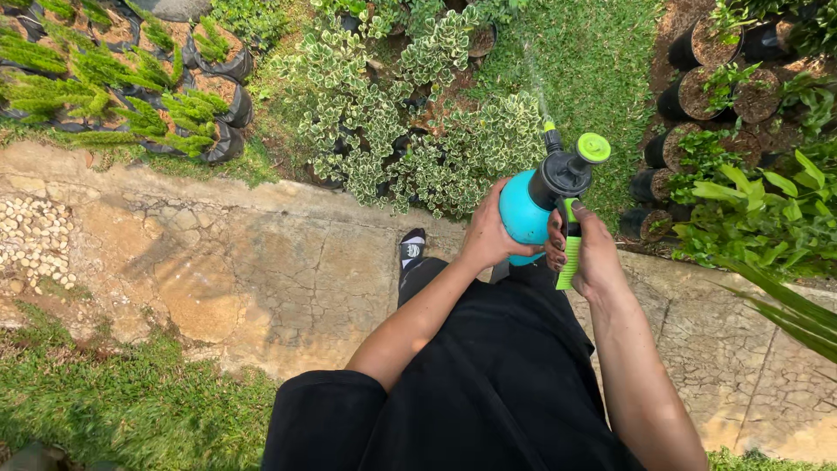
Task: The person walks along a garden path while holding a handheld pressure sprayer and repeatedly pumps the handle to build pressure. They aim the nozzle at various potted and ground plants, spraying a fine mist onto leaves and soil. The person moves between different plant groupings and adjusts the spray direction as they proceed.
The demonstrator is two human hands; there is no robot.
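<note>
Here, potted conifers [131, 96] stand at far left beside a variegated shrub [418, 131]. The left hand [488, 235] cups the blue sprayer [534, 209], held over the stone path [218, 270]; the right hand [593, 253] wraps the green trigger handle [568, 249]. Spray rises from the nozzle [550, 135]. Black pots [689, 92] line the right.

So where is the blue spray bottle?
The blue spray bottle is right of centre in the head view, held between the left hand and right hand, before the white-green bushes.
</note>
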